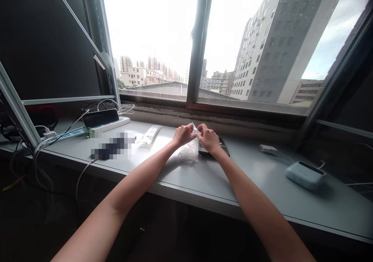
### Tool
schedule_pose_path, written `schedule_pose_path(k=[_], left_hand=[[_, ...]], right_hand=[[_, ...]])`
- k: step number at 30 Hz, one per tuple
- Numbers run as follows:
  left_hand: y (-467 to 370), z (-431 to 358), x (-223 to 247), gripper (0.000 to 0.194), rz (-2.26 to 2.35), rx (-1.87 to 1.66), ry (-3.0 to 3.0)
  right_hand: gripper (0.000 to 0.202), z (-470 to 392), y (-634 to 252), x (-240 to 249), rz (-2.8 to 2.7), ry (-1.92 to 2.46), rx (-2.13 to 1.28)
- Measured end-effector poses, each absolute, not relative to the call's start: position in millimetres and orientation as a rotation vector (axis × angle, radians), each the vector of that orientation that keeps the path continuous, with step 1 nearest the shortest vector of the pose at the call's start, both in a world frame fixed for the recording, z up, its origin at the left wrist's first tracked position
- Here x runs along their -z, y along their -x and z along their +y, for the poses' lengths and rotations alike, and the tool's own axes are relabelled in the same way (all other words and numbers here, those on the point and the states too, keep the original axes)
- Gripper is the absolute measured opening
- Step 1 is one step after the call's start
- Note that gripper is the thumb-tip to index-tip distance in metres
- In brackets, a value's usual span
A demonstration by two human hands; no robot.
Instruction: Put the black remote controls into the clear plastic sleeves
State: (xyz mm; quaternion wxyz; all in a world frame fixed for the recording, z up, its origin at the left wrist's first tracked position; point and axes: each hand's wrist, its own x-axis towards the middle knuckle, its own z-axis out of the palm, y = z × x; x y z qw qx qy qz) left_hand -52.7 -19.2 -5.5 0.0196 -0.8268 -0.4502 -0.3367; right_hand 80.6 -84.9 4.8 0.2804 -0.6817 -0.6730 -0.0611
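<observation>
Both hands meet over the middle of the shelf, pinching the top of a clear plastic bag. My left hand has its fingers closed on the bag's upper left edge. Close beside it, my right hand grips the same edge between thumb and fingers. The bag's lower part hangs down to the shelf surface; what it contains is hard to make out. Under and behind my right hand lies a black keypad-like device with rows of buttons, partly covered by the hand and the bag.
Left of my hands lies another clear plastic packet. Farther left are a blurred-out dark object, a phone on a white power strip, and cables. At right sit a light blue box-shaped device and a white adapter. Metal shelf posts flank the window.
</observation>
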Motion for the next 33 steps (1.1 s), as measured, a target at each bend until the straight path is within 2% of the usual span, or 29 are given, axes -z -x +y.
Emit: schedule_pose_path(k=[9, 15, 21, 25, 29, 33], left_hand=[[47.0, -27.3, 5.2, 0.004, -1.207, 1.115, 2.691], [42.0, -32.1, 5.7, 0.016, -1.233, 1.148, 2.607], [42.2, -29.9, 9.6, 0.01, -1.187, 1.134, 2.677], [41.1, -33.2, 8.4, 0.02, -1.204, 1.05, 2.682], [36.9, -40.4, 5.3, 0.028, -1.259, 0.987, 2.637], [36.1, -46.7, 5.2, 0.017, -1.225, 1.044, 2.643]], right_hand=[[0.039, -88.9, -80.1, -10.8, -1.775, 1.993, 0.139], [0.039, -90.0, -79.7, -13.6, -1.654, 2.107, 0.196], [0.039, -89.2, -79.8, -13.7, -1.718, 2.136, 0.182], [0.031, -89.1, -81.7, -13.4, -1.714, 2.147, 0.194], [0.039, -90.2, -81.8, -13.4, -1.669, 2.153, 0.204], [0.045, -91.3, -82.5, -14.2, -1.642, 2.081, 0.234]])
